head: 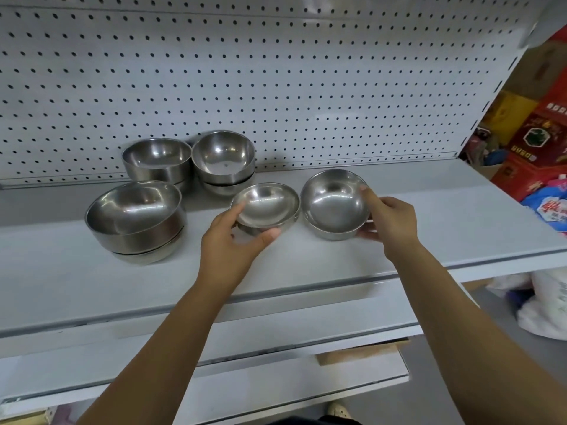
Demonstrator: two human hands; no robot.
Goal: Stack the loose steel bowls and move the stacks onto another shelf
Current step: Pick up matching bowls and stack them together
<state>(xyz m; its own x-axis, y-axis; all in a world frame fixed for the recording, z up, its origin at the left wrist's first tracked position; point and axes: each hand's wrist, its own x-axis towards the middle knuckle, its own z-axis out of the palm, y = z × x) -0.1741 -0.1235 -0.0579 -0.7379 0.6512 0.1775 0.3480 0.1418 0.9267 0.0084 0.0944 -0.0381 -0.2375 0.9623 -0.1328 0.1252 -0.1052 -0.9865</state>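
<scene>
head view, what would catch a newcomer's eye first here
The left hand grips one steel bowl and the right hand a second steel bowl, side by side midway along the grey shelf. To their left stand three bowl stacks, two back by the white pegboard.

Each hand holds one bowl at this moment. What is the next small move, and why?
Probably the left hand should carry the left bowl sideways and nest it in the right bowl, which the right hand grips. Both are single, open side up and side by side, while the other bowls already sit in stacks further left.
</scene>
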